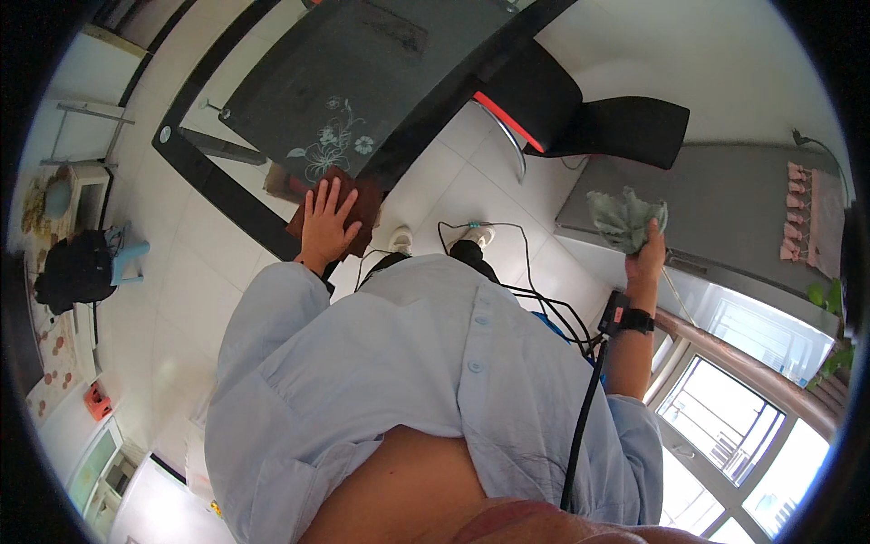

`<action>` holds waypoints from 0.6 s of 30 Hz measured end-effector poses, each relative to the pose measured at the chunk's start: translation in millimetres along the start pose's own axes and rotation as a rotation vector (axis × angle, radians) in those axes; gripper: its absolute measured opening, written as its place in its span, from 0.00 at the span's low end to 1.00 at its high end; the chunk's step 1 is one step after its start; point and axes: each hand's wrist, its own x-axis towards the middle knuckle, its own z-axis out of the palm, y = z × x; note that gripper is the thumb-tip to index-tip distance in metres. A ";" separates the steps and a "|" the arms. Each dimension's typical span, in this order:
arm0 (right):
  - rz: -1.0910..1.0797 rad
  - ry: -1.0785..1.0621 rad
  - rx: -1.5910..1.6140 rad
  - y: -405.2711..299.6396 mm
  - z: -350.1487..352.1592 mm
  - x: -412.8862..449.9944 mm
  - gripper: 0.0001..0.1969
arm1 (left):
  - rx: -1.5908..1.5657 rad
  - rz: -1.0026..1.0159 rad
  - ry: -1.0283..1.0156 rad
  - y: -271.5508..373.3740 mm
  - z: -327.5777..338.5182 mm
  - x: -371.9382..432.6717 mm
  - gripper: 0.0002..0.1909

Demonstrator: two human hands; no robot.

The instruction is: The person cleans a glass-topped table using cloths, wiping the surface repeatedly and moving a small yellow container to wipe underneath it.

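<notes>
My left hand point(327, 228) lies flat, fingers spread, on a dark brown cloth point(368, 200) at the near corner of a glass-topped table point(292, 102). The table has a black frame, and a white flower pattern decorates its dark glass. Out to the right, my right hand point(646, 258) grips a crumpled grey-green cloth point(622, 216), held up with its folds spread above the fingers. Behind that cloth stands a large grey appliance or cabinet point(652, 187); whether the cloth touches it I cannot tell.
A black chair point(608, 126) with red edging stands beside the table. Black cables point(554, 306) hang by my right side and trail over the tiled floor point(435, 177). A blue stool point(129, 262) and a black bag point(78, 268) are at left. Windows point(720, 415) are at lower right.
</notes>
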 end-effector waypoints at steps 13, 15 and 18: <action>0.127 0.423 -0.453 122.9 -262.6 -62.4 0.20 | -0.048 0.105 -0.134 31.2 -7.9 36.8 0.42; 0.114 0.536 -0.492 118.5 -256.5 -45.7 0.20 | 0.036 0.101 -0.112 31.0 3.5 47.9 0.41; 0.103 0.650 0.188 81.5 -226.6 -29.7 0.19 | 0.096 0.110 -0.119 53.3 17.6 85.9 0.37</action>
